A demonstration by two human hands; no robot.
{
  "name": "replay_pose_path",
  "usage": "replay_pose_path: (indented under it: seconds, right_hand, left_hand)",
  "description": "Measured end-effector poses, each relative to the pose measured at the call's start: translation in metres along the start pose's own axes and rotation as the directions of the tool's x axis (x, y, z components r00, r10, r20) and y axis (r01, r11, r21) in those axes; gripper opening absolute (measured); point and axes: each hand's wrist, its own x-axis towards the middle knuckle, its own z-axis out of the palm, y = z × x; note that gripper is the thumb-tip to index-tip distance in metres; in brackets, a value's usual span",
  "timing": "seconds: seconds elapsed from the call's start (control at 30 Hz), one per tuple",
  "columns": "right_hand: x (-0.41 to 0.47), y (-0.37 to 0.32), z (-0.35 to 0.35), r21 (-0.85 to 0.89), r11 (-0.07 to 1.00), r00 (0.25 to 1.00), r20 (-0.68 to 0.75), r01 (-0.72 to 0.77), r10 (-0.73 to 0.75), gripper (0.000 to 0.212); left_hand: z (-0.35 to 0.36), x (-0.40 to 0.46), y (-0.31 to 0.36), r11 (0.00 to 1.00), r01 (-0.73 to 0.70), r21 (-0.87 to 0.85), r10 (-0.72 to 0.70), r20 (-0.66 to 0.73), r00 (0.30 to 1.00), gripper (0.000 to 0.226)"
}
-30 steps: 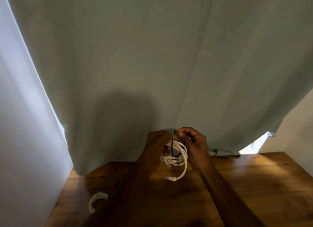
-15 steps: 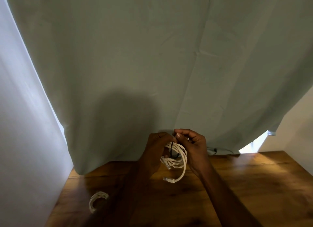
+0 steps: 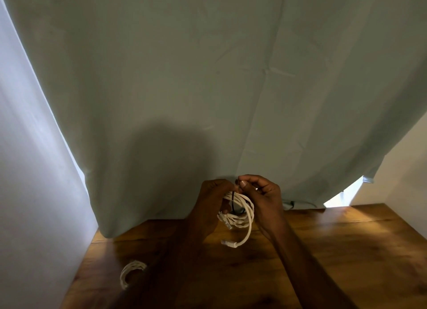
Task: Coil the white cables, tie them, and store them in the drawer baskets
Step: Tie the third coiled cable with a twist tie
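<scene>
Both hands hold a white cable coil (image 3: 240, 214) up over the wooden table (image 3: 323, 251). The left hand (image 3: 211, 207) grips its side. Just above the coil, the right hand (image 3: 263, 198) pinches a thin black tie (image 3: 233, 201) (looped around the strands). A second coil (image 3: 131, 271) lies on the table, well below and left.

A: thin black tie (image 3: 233, 201) on the coiled white cable (image 3: 245, 213), ends visible?
B: no, hidden between the fingertips. Cable's upper loops sit behind the left hand (image 3: 213, 202).
A: drawer baskets?
B: out of frame.
</scene>
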Motion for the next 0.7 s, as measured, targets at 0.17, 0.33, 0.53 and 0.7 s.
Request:
replay_pose_path:
  seconds: [0.17,0.33,0.53,0.7]
  right_hand:
    - [0.001,-0.002,0.002,-0.018,0.999,0.998,0.029,0.048,-0.048,0.018]
    - [0.002,-0.004,0.000,-0.027,0.996,0.994,0.074,0.089,-0.087,0.023]
    - [0.010,-0.015,-0.004,-0.269,0.943,0.973,0.173,0.196,-0.153,0.019]
    - [0.019,-0.019,-0.011,-0.518,0.734,0.888,0.375,0.439,-0.266,0.011]
  left_hand:
    - [0.000,0.002,-0.001,0.999,0.039,-0.002,-0.039,-0.034,0.999,0.036]
    - [-0.004,0.005,0.000,0.998,0.046,-0.039,-0.047,-0.027,0.999,0.035]
    - [-0.003,0.003,0.003,0.999,0.009,0.043,-0.010,0.008,1.000,0.028]
    - [-0.003,0.002,0.001,0.998,0.011,0.068,-0.010,-0.019,1.000,0.033]
